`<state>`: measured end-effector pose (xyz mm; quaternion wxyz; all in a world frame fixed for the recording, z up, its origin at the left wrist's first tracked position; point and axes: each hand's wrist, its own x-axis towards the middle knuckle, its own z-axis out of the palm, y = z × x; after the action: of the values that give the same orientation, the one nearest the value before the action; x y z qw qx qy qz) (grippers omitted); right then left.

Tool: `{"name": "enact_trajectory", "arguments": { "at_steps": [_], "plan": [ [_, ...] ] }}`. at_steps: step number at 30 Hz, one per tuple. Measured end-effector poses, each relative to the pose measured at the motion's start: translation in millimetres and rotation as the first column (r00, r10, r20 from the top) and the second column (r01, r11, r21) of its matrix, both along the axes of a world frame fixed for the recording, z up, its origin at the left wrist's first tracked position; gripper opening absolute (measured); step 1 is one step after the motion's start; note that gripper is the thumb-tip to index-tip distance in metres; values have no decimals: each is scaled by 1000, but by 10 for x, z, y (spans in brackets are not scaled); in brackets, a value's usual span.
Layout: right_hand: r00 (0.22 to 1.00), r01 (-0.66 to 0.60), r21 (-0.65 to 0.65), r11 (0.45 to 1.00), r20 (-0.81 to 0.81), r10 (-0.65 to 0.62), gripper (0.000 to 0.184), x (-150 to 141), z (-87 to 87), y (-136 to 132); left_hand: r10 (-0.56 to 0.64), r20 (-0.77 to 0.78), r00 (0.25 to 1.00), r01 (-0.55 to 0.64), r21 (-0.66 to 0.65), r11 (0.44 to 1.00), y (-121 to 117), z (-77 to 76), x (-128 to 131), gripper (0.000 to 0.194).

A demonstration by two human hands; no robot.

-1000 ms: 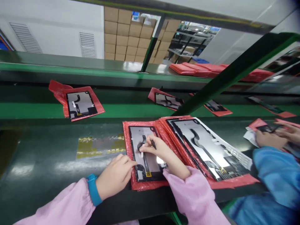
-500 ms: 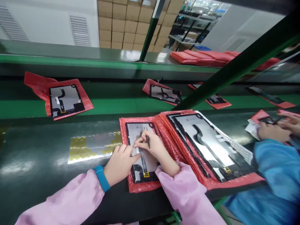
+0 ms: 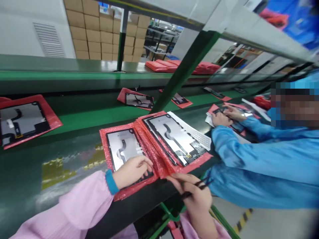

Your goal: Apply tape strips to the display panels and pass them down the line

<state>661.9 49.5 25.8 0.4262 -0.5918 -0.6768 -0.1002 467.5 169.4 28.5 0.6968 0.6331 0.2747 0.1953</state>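
Note:
My left hand (image 3: 133,171) lies over the lower part of a tablet screen panel (image 3: 128,141), its fingers loosely bent and apart. The panel has a grey back, a black border and a dark curved ribbon cable; it rests on a red bubble-wrap bag (image 3: 104,141). Off the table's front edge, my right hand (image 3: 196,194) is closed on black tweezers (image 3: 206,182), which point away to the right. Its thumb and forefinger tips reach the front corner of the red bags; whether they pinch the wrap I cannot tell. My left hand hides the panel's lower end.
Beside it stand stacked panels (image 3: 171,136) in red wrap, with a white tray-like sheet (image 3: 204,141) behind. More panels on red bags (image 3: 27,116) lie along the green belt (image 3: 82,114). A slanted green post (image 3: 184,69) crosses the view. A co-worker in blue sleeves (image 3: 249,149) works at right.
My right hand has left the panel with the tweezers and moved right and down to the table's front edge. My left hand has shifted across the panel's lower part. The view has turned right.

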Motion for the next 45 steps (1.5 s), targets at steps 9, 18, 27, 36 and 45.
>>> {"name": "enact_trajectory", "arguments": {
  "at_steps": [9,18,27,36,45],
  "plan": [
    [946,-25,-116,993,318,61,24,915,259,24,-150,177,973,212,-419,883,20,224,699,17],
    [918,-128,27,991,382,108,24,937,502,126,-169,172,970,239,-594,768,120,301,633,37],
    [935,-135,28,990,336,118,26,385,721,-65,277,364,889,78,-718,692,160,423,784,14],
    [934,-185,159,970,335,124,34,-151,315,-23,471,335,816,-155,-658,737,19,232,-146,63],
    [951,-278,142,950,176,252,36,-432,-6,199,601,296,743,-388,-541,746,48,52,-414,100]
  ]
}}
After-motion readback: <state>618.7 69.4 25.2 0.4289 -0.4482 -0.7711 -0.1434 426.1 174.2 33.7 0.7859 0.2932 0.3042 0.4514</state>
